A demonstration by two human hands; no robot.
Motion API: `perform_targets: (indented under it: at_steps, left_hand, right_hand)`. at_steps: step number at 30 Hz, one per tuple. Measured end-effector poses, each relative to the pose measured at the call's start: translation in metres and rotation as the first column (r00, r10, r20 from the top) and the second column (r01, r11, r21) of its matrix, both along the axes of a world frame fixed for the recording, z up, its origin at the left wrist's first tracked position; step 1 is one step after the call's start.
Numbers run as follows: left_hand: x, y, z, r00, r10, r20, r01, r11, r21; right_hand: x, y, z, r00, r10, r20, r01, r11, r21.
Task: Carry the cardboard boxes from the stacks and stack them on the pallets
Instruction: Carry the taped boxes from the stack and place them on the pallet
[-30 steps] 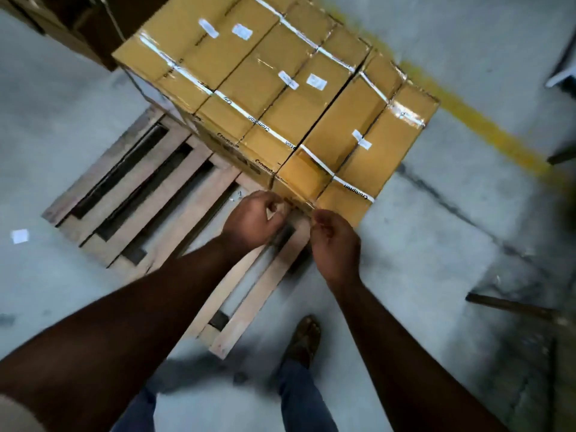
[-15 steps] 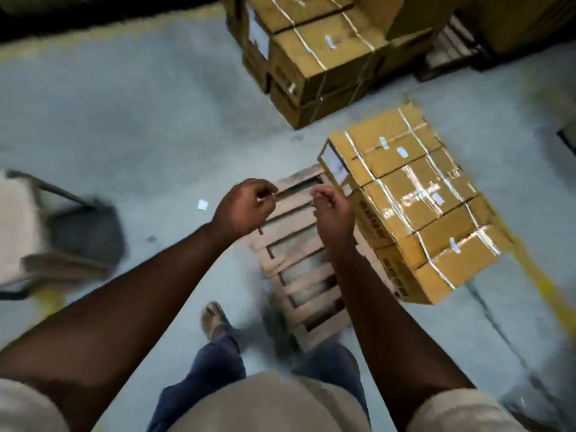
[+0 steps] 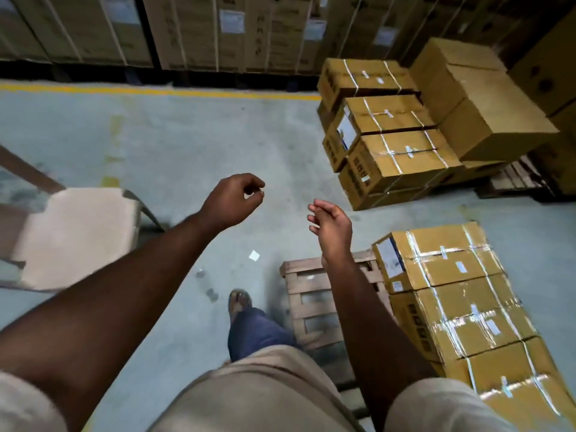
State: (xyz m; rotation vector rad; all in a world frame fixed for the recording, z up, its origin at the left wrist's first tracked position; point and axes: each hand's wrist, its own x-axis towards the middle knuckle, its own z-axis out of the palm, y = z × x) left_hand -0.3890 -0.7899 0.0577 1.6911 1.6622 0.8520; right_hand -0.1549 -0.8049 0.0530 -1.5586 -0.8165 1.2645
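1. Two bare hands are raised in front of the body over the floor (image 3: 193, 145), and neither holds anything.
2. Left hand (image 3: 232, 199): the fingers (image 3: 254, 185) are loosely curled inward toward the thumb, with nothing between them.
3. Right hand (image 3: 332, 227): the fingers (image 3: 314, 210) are relaxed and slightly bent, palm turned inward, touching nothing.
4. Both forearms extend from beige short sleeves at the bottom edge of the view; the hands are apart from each other.
5. Below the right forearm lies a wooden pallet (image 3: 311, 282), with bare slats at its left part.
6. Taped boxes on the pallet (image 3: 461, 304) sit in a row along its right part, each tan and bound with clear tape.
7. Ahead and to the right stands the source stack (image 3: 386, 141), tan taped boxes piled in layers, well apart from both hands.
8. Just beside that stack on the right are larger plain cartons (image 3: 486, 110).
9. Along the far wall runs a row of tall strapped cartons (image 3: 218, 29), behind a yellow floor line (image 3: 156, 90).
10. At the left stands a chair (image 3: 74, 232) with a light seat.
11. One foot in a sandal (image 3: 239, 302) is on the floor left of the pallet; a small white scrap (image 3: 254, 255) lies nearby.
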Motion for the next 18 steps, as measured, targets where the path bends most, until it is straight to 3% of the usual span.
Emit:
perform_targets:
  at_steps: [10,18]
  left_hand:
    - [-0.046,0.232,-0.048,0.995,-0.090,-0.042,0.086,0.993,-0.077]
    - [-0.023,0.440,-0.032,0.984,-0.178,0.005,0.178,0.980,-0.088]
  right_hand:
    - [-0.041,0.220,-0.046,0.995,-0.082,-0.059,0.079,0.996,-0.050]
    - [-0.041,0.402,-0.014,0.986,-0.164,-0.008,0.164,0.986,-0.020]
